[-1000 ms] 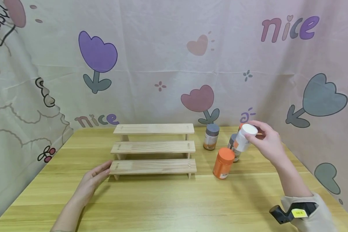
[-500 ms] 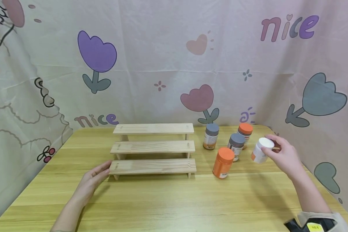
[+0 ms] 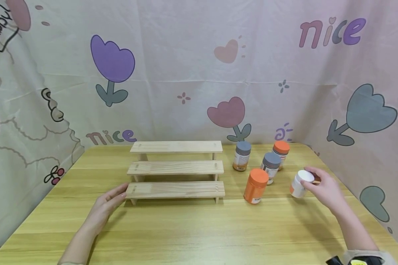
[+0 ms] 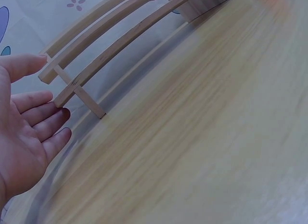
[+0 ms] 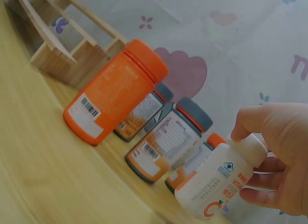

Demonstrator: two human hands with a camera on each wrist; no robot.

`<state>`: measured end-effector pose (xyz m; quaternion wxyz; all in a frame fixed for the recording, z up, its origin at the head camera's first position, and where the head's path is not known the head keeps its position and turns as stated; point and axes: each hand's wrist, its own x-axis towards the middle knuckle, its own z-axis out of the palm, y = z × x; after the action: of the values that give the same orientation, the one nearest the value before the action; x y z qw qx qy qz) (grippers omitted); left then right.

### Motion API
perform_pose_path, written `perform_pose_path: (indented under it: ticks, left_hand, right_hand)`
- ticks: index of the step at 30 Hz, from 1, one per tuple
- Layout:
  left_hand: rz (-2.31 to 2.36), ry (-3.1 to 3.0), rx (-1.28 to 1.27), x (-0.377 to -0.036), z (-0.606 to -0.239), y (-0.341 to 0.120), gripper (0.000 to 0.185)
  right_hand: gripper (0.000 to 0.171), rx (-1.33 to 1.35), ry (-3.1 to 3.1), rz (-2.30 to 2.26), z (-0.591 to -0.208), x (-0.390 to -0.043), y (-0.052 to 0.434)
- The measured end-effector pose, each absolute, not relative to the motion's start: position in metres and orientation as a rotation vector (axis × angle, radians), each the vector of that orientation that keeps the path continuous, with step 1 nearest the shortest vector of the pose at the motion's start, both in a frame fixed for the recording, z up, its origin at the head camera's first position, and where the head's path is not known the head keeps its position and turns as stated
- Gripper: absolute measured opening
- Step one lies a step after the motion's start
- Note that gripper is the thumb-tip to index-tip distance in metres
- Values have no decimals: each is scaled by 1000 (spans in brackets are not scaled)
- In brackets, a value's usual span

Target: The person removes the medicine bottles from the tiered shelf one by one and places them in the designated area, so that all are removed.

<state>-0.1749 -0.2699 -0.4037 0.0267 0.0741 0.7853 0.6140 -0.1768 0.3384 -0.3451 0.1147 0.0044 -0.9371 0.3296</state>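
Note:
My right hand (image 3: 325, 188) grips a white pill bottle (image 3: 300, 184) by its capped upper part, thumb on the near side, at the right of the table. In the right wrist view the bottle's label (image 5: 219, 180) shows orange print. At the left, my left hand (image 3: 103, 207) has its fingers extended, fingertips right at the left end of the lowest step of a three-tier wooden shelf (image 3: 175, 190). Seen from the left wrist, that hand's palm (image 4: 29, 142) faces up beside the shelf end, its fingers loosely spread.
An orange bottle (image 3: 256, 187) stands right of the shelf. Behind it are two grey-capped bottles, one nearer the shelf (image 3: 241, 156) and one farther right (image 3: 270, 168). An orange-capped bottle (image 3: 281, 148) stands partly hidden at the back. A printed cloth (image 3: 172, 55) hangs behind the table.
The right hand has carried the white bottle rightward, then lower and nearer, away from the other bottles, uncovering the orange-capped one. The left hand stays at the shelf.

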Motion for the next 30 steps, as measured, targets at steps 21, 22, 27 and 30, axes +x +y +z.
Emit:
perform_pose_path:
  ticks: [21,22,27,30]
  left_hand:
    - [1873,2428,267,-176,-405,-271,56]
    - [1870,2427,260,-175,-405,-271,56]
    - [1877,2421,263,-174,-404,-271,56]
    - [1883,2428,269,-175,-405,-271,54]
  right_hand:
    - [55,-4,-2822,941,-362,-177,341]
    - [55,-2,-2825,940,-362,-178,341]
    - [55,-11,-2843,941,-362,-178,340]
    - [55,-9,-2854,951,-361,-179,340]
